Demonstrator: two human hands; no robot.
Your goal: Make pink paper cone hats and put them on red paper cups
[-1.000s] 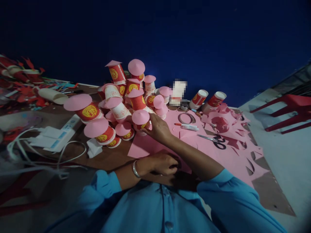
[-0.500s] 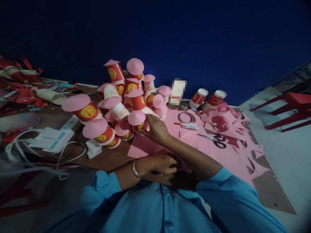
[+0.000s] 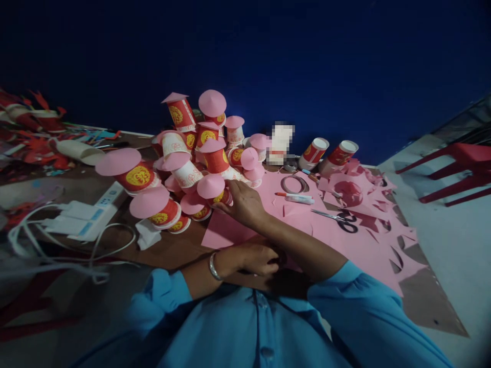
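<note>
My right hand [image 3: 247, 204] reaches across to the near edge of the cup pile. Its thumb and fingers are around the base of a red paper cup [image 3: 219, 197] topped by a pink paper cone [image 3: 210, 186]. That cup leans to the left, its base partly hidden by my fingers. My left hand [image 3: 261, 259], with a silver bangle at the wrist, rests low in front of my body beneath the right forearm. Its fingers are curled in, and whatever they hold, if anything, is hidden. Pink paper [image 3: 226, 230] lies under and beside my right hand.
Several cone-topped cups [image 3: 187, 176] are heaped left of centre. Rightward lie scissors [image 3: 337, 217], a marker [image 3: 295, 198], a roll of tape [image 3: 294, 184] and pink scraps [image 3: 368, 191]. A power strip [image 3: 102, 207] with white cables sits left. A red stool [image 3: 456, 158] stands right.
The cone-topped cup in my right hand has shifted slightly left and tilts more, and the hand's grip has moved a little. My left hand stays where it was.
</note>
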